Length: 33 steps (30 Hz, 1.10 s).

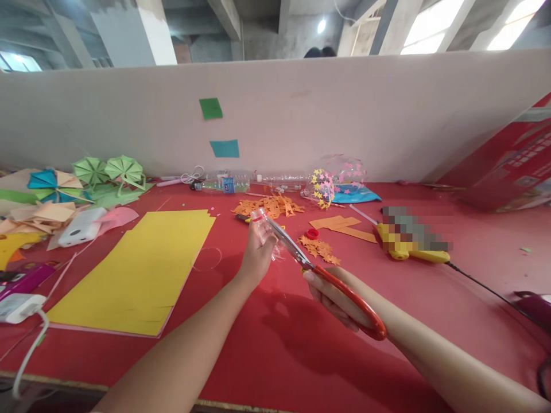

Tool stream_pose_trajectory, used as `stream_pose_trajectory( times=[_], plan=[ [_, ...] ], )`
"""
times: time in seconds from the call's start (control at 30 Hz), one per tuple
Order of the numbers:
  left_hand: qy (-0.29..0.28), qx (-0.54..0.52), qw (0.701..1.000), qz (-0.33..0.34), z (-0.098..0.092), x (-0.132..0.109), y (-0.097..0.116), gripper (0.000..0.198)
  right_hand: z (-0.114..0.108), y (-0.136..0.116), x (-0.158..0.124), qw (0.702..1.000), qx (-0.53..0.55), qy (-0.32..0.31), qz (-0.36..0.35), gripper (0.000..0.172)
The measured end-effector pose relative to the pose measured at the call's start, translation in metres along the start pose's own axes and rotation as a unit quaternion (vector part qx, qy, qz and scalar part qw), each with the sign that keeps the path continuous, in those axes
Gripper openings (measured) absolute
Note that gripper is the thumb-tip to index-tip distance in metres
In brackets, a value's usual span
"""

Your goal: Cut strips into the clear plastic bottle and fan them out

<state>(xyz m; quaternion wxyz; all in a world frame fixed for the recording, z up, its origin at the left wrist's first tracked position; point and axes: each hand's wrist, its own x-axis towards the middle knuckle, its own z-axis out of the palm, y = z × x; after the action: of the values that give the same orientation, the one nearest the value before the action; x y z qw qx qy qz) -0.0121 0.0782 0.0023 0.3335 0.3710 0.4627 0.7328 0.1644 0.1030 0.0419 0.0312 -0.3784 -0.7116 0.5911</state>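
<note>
My left hand (259, 246) is closed around a small clear plastic piece (259, 215) that looks like the cut-off neck of a bottle. In my right hand (333, 292) is a pair of scissors (301, 258) with red handles. Its blades point up and left, and their tips reach the clear piece; whether they are cutting into it I cannot tell. Behind and beside my hands lie a pile of orange paper stars (271, 205), a second heap of orange stars (318, 249) and a red bottle cap (312, 233).
Yellow paper sheets (138, 269) lie at left, near folded green paper umbrellas (124, 169) and a white power bank (81, 226). Clear bottles (282, 180) line the back partition (275, 115). A yellow glue gun (402, 251) with a cord and orange strips (344, 226) lie right.
</note>
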Motion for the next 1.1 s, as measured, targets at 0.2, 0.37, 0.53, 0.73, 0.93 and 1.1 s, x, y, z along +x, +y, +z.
stream_pose_trajectory(
  times=[0.2, 0.37, 0.53, 0.73, 0.93, 1.1],
  plan=[
    [-0.002, -0.005, 1.000, 0.006, 0.000, 0.002, 0.000, 0.033, 0.000, -0.001, -0.001, 1.000, -0.020, 0.003, 0.008, 0.057],
    [-0.013, -0.014, 1.000, -0.002, 0.000, 0.000, 0.004, 0.038, -0.002, 0.000, 0.000, 1.000, -0.025, 0.007, 0.006, 0.057],
    [-0.004, -0.015, 1.000, -0.010, -0.004, 0.005, 0.002, 0.033, -0.005, 0.006, 0.001, 0.999, 0.005, -0.036, -0.023, 0.055],
    [0.121, -0.118, 0.985, -0.043, -0.021, 0.022, 0.010, 0.028, -0.005, 0.009, 0.000, 0.997, -0.035, -0.058, -0.045, 0.054],
    [0.062, -0.277, 0.956, -0.076, -0.022, 0.020, 0.023, 0.028, -0.009, 0.005, 0.008, 0.993, -0.098, 0.059, -0.030, 0.049],
    [0.064, -0.277, 0.954, -0.091, -0.018, 0.018, 0.021, 0.019, -0.010, 0.008, 0.013, 0.988, -0.141, 0.060, -0.031, 0.051]
  ],
)
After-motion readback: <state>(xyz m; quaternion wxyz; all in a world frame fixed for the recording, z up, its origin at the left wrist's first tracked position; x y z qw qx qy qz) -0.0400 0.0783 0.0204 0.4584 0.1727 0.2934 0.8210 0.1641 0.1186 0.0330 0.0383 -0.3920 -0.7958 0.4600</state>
